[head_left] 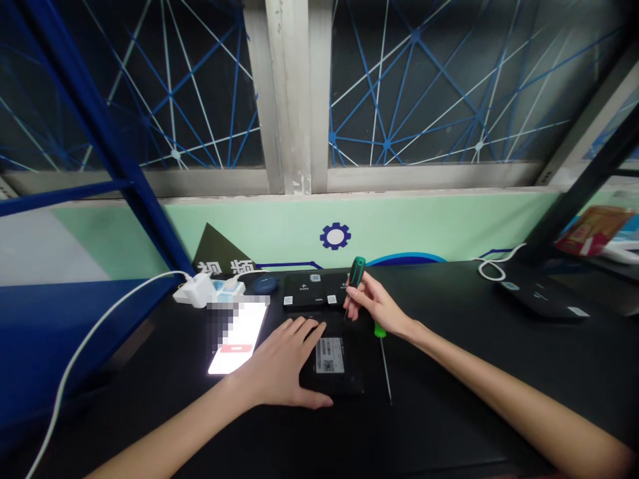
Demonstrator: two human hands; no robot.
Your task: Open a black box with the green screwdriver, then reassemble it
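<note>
A black, flat box (352,376) with a white printed label lies on the dark table in front of me. My left hand (287,362) grips its left side, thumb along the near edge and fingers over the far part. In my right hand (372,303) is a screwdriver with a dark green handle (357,271), held upright. Its thin shaft points down at the box's far right part; whether the tip touches is too small to tell. A second screwdriver (384,362), with a bright green handle, lies right of the box, partly under my right hand.
Behind the box are two more black boxes (302,291). To the left lie a lit phone (244,336), a dark blue rounded object (265,285) and a white power strip with plugs (197,290) and cable. Another black box (542,298) and a white cable (492,269) are at right.
</note>
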